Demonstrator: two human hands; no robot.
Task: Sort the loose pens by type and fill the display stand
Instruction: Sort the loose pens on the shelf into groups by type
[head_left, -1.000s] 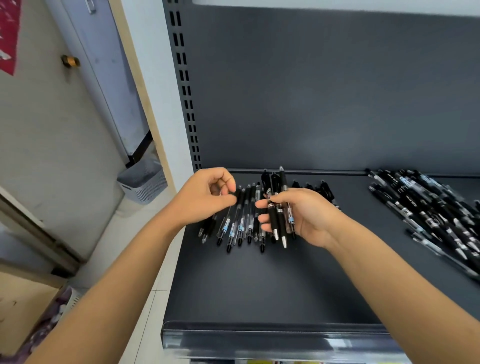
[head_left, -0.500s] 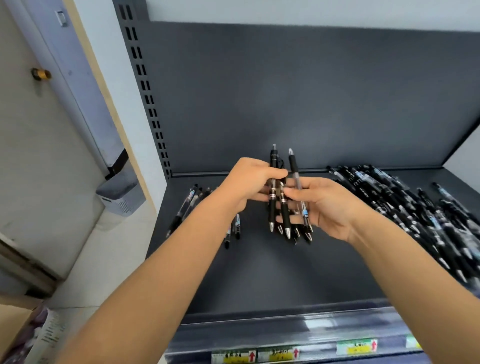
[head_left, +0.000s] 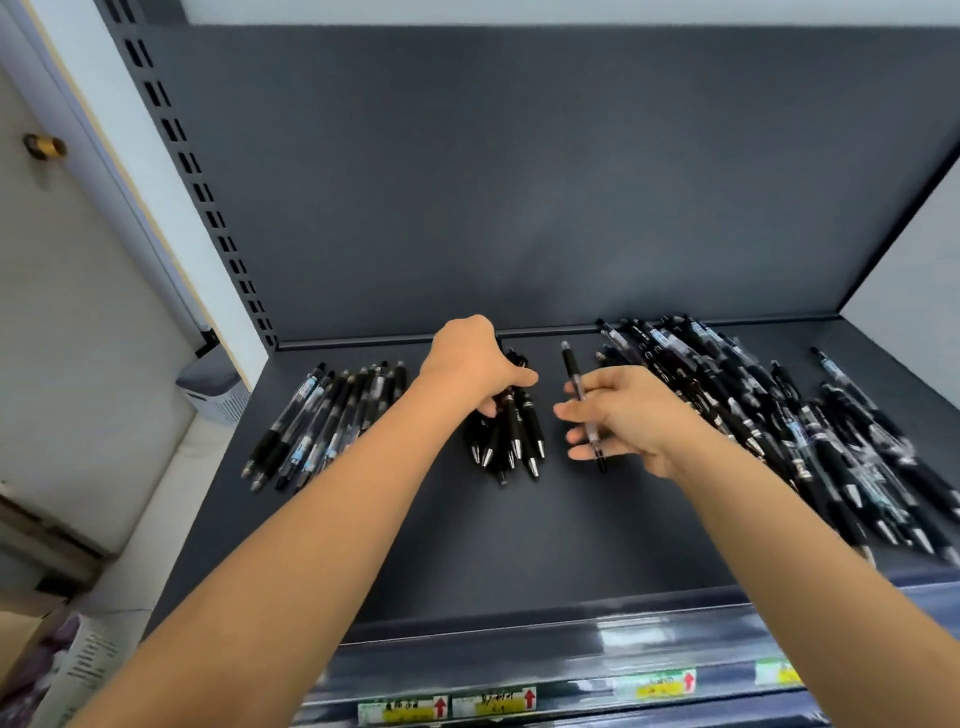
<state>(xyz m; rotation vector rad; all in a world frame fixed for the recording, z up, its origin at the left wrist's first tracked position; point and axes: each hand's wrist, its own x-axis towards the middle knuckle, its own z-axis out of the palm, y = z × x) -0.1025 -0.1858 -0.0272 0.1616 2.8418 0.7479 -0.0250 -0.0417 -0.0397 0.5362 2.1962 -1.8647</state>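
Centrally, item one: pen (head_left: 571, 370), single, pinched between the thumb and fingers (head_left: 575, 434) of the right hand (head_left: 631, 415). The fingers are only loosely bent and hold nothing else. Its long axis runs far to near, clicker far, tip near. The barrel looks clear in the middle and dark at both ends; blur hides finer detail.

Item two: bundle (head_left: 514, 436) of solid black pens with silver tips, just left of the pen, lying the same way with tips near. The left hand (head_left: 472, 364) curls over its far end and grips it. Whether the tips rest on the shelf (head_left: 519, 551) cannot be told.

Item three: row (head_left: 322, 421) of clear-barrelled pens, far left on the shelf, beyond the left hand.

Item four: pile (head_left: 779, 415), unsorted, just right of the right hand.

Judgement: the pen seems to match the row, so it must travel left past the bundle. The left hand is nearer that row.
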